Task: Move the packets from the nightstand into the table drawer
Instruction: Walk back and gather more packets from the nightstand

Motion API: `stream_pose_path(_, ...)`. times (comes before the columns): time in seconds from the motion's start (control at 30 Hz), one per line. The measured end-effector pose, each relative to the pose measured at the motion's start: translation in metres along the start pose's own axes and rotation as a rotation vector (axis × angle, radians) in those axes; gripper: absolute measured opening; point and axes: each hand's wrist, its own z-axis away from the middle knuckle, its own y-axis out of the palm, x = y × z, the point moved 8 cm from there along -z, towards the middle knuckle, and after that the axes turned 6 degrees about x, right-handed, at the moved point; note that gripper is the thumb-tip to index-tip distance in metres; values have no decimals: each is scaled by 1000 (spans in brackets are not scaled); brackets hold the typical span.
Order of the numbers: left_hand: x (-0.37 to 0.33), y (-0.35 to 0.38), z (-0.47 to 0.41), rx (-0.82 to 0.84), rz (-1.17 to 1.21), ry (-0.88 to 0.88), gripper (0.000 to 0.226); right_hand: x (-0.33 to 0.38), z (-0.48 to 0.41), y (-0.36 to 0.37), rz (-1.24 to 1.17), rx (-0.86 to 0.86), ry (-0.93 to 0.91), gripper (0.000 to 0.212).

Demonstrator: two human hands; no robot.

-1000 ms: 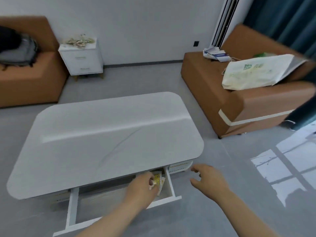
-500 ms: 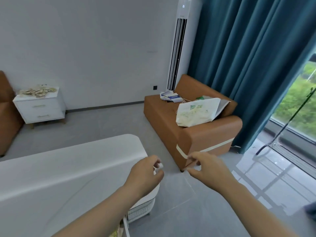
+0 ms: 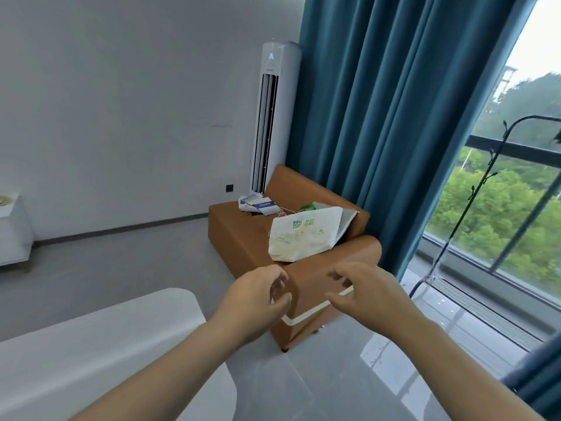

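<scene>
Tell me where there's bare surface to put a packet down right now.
The white table top at lower left is bare over all that shows. The sofa seat has a free strip along its front edge, left of the white bag. The seat's back is crowded with papers and the bag. Both hands hold nothing.

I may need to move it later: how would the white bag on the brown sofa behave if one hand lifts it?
The white bag looks thin and creased, so probably floppy. It leans on the sofa armrest, so it may slump when pulled. Weight: cannot tell.
</scene>
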Motion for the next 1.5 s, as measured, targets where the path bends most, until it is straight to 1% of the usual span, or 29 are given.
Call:
stream_pose_path(0.27, 23, -10, -97, 2, 3, 72, 20, -26, -92, -18, 30, -3, 43, 33)
stream_pose_path(0.57, 65, -13, -207, -22, -51, 26, 23, -69, -217, -8, 21, -5, 10, 35)
stream_pose_path(0.87, 93, 0, -350, -73, -74, -41, 19, -137, -364, -6, 3, 18, -107, 35)
stream_pose_path(1.03, 119, 0, -421, -122, -84, -103, 15, -157, -450, -1, -35, 29, -194, 34)
stream_pose_path(1.13, 147, -6, -454, -133, -107, -144, 14, -156, -501, 8, -65, 30, -239, 30)
stream_pose_path(1.3, 208, -36, -507, -184, -110, -213, 18, -133, -592, 20, -58, 19, -312, 35)
stream_pose_path(1.5, 289, -100, -570, -224, -130, -253, 22, -82, -710, 24, -92, 27, -371, 31)
